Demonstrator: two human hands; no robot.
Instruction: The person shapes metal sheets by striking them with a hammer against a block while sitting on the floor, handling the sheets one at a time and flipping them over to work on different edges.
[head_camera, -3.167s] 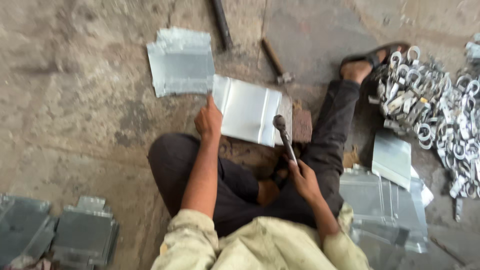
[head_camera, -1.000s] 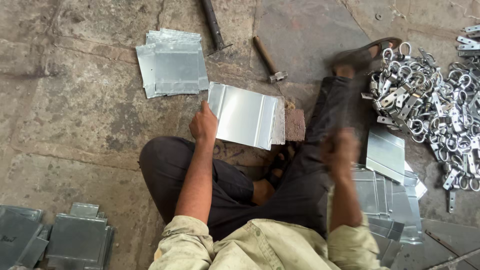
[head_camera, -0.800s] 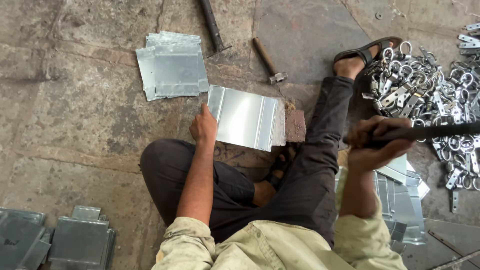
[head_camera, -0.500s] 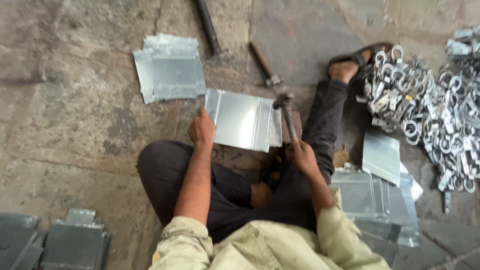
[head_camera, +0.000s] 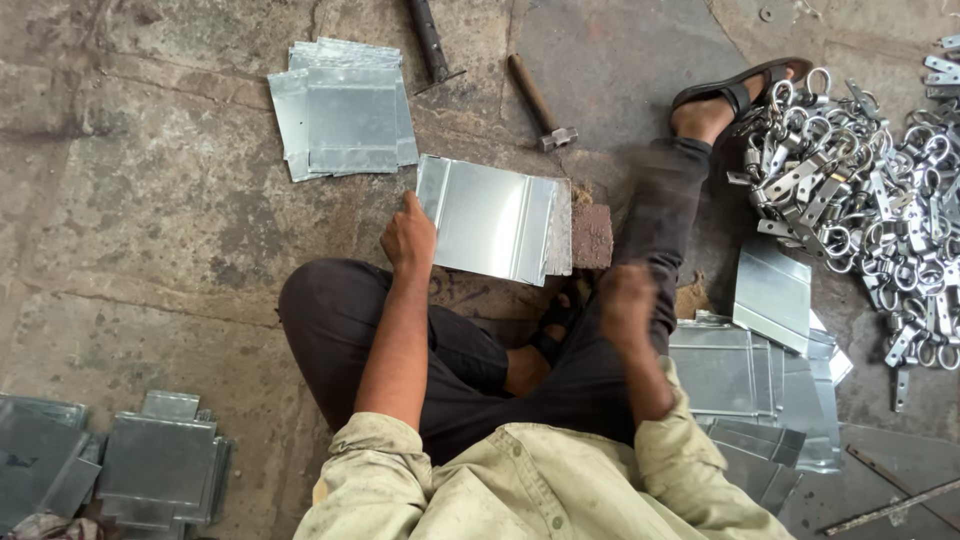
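1. Floor (head_camera: 150, 230): stone, where the person sits cross-legged.
2. Clamps (head_camera: 860, 190): heaped at far right.
3. Sheet (head_camera: 490, 215): lies flat over a brick (head_camera: 592, 235), just ahead of the knees.
4. Left hand (head_camera: 408, 235): fingers pressed down on the sheet's near-left edge.
5. Right hand (head_camera: 627, 300): motion-blurred above the right leg; grip cannot be told.
6. Hammer (head_camera: 540, 100): lying beyond the sheet.

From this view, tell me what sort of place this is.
Probably a small sheet-metal workshop, with work done on the floor. Stacks of cut metal sheets lie on the bare stone floor, a hammer lies nearby, and a heap of metal ring fittings sits at the right.
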